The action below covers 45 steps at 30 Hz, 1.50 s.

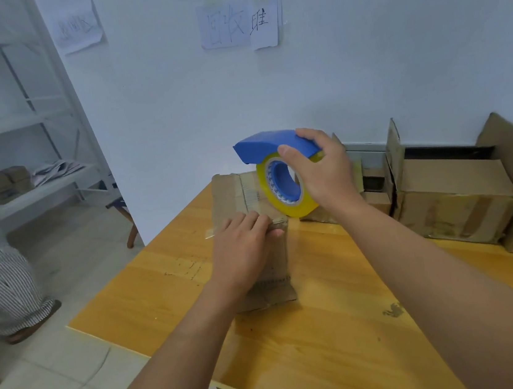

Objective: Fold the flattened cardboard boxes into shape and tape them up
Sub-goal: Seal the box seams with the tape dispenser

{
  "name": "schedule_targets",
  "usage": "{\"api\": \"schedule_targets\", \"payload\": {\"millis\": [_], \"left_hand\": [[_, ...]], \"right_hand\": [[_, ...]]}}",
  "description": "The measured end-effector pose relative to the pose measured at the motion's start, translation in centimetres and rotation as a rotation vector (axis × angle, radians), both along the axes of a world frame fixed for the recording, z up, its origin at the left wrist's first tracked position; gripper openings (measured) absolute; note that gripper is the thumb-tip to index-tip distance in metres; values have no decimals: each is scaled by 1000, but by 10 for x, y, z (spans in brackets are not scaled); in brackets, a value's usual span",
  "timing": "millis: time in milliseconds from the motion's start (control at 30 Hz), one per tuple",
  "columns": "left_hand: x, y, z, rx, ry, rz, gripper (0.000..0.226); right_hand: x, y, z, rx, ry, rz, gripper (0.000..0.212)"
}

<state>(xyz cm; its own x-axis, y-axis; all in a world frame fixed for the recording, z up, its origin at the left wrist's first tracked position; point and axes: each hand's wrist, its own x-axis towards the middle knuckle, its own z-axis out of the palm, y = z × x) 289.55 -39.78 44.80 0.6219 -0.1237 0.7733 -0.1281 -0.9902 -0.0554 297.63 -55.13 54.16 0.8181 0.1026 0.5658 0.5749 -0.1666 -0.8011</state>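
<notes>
Pressing flat on the box [243, 202] on the table [346, 328] with the left hand [244, 244], fingers straight; gripping the tape dispenser [278, 172] above the box's top with the right hand [323, 170].

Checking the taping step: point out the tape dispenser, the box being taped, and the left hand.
tape dispenser [270, 145], head view, on its blue cover.
box [227, 191], head view, on its top face.
left hand [242, 247], head view, on its back.
</notes>
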Motion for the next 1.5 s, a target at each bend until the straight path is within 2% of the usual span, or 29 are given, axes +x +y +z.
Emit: {"api": "schedule_targets", "payload": {"millis": [167,300,400,500,633,767,867,933,1000,1167,1300,1400,1500], "left_hand": [[-4,-17,3,-102,24,113,36],[-16,12,-1,-133,-6,133,32],[-20,22,-4,-214,-11,72,34],[-15,8,-2,-197,-63,85,36],[-13,-8,-3,-220,-37,138,36],[-16,4,-5,-220,4,5,35],[-18,15,-4,-375,88,-103,37],[-18,16,-6,-459,76,-161,27],[-19,17,-7,-474,73,-184,21],[-23,23,-4,-511,155,-239,24],[-28,29,-2,-663,237,-294,26],[-27,32,-4,-701,203,-311,18],[-29,32,-4,-694,202,-327,24]], "right_hand": [[-10,6,-7,44,0,29,40],[-10,8,-7,-17,-23,30,46],[-8,8,-6,-32,-30,22,47],[-8,8,-3,-22,-40,5,47],[-11,11,-7,57,-16,4,42],[-10,13,-12,49,-11,23,42],[-10,12,-13,40,-21,21,42],[-10,11,-14,39,-26,23,41],[-9,11,-14,41,-18,39,40],[-9,8,-12,32,-1,61,41],[-9,8,-11,33,5,68,41],[-8,8,-11,39,7,77,40],[-9,9,-11,37,11,82,37]]}}
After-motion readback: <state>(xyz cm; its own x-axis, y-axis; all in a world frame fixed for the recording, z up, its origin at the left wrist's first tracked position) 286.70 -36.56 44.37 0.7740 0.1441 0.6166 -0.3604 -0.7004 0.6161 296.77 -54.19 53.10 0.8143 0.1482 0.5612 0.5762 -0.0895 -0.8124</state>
